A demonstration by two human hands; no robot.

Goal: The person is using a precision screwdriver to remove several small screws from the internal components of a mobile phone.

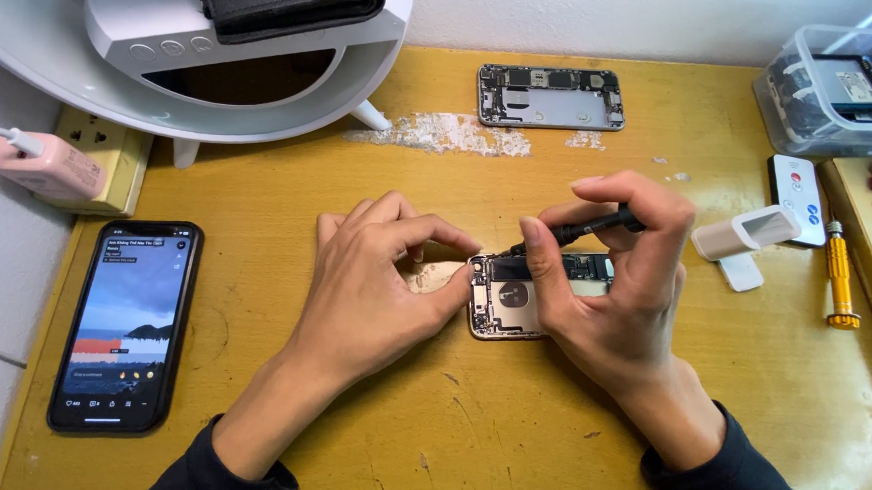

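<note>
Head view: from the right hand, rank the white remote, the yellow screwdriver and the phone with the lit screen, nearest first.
From the right hand:
1. White remote, just to its right, slightly farther back.
2. Yellow screwdriver, farther right, near the table edge.
3. Phone with the lit screen, far left, beyond the left hand.

The table (430,409) is yellow-ochre wood, scuffed, with a white patch of flaked paint (440,133) at the far side. The opened phone (511,306) shows gold and black innards under a black screwdriver (591,224); the far phone shell (550,97) is silver-grey. Left lies a black phone (124,326) with a blue-grey lit screen, right a yellow screwdriver (840,276).
</note>
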